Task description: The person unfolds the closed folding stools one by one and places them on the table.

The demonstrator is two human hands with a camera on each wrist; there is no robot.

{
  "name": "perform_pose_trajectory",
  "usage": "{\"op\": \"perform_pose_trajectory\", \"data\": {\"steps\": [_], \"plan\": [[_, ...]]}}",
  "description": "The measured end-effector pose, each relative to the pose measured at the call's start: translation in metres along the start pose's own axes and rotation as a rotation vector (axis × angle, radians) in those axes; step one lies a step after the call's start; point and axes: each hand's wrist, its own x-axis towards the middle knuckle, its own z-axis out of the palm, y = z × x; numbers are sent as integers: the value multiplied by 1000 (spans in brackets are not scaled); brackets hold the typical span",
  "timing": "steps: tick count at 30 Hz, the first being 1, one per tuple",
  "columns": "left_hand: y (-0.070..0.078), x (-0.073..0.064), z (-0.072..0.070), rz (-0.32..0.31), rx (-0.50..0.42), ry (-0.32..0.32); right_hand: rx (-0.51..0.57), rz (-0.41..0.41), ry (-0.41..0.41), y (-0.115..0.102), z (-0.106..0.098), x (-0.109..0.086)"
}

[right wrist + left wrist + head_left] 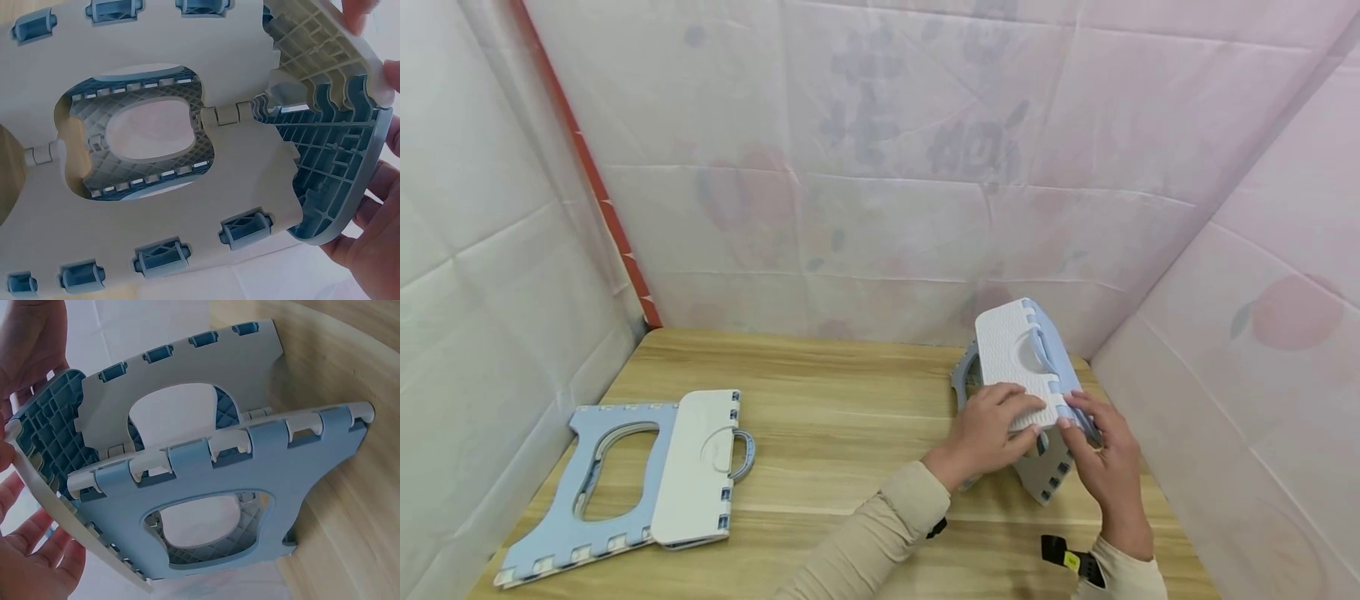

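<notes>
A white-and-blue folding step stool (pixel 1004 340) stands partly unfolded at the table's right side, its two top panels meeting in a raised ridge. My left hand (pixel 992 429) holds the white ribbed panel, fingers over its top and thumb by the near edge. With my right hand (pixel 1105 458) I grip the blue panel (pixel 1058 354), the thumb close to the hinge. In the left wrist view the blue side leg (pixel 250 462) spreads from the grey one (pixel 181 369). The right wrist view shows the latticed underside (pixel 331 156) of the panels, bent at the hinge.
Another folding stool (pixel 692 467) lies folded out flat at the left of the wooden table (pixel 842 408), its handle pointing right. Pale printed sheets (pixel 880 225) hang behind and at both sides. The right sheet stands close to my right hand.
</notes>
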Motion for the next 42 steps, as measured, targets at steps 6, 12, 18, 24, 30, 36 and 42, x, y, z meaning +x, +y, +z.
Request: {"op": "perform_pose_trajectory", "data": {"steps": [6, 12, 18, 24, 30, 36, 42], "plan": [[-1, 0, -1, 10, 26, -26, -27, -66, 1, 2, 0, -2], [-1, -1, -4, 12, 23, -35, -48, -76, -2, 0, 0, -3], [-3, 0, -5, 24, 51, -42, -71, -59, -20, -6, 0, 0], [-5, 2, -6, 37, 60, -46, -81, -56, -36, -4, 0, 1], [-4, 6, -7, 37, 58, -86, -84, -92, -41, -1, -1, 3], [-5, 7, -8, 28, 72, -106, -104, -45, -96, -2, -3, 4], [-5, 7, -6, 50, 96, -105, -142, -25, -140, -5, -6, 5]]}}
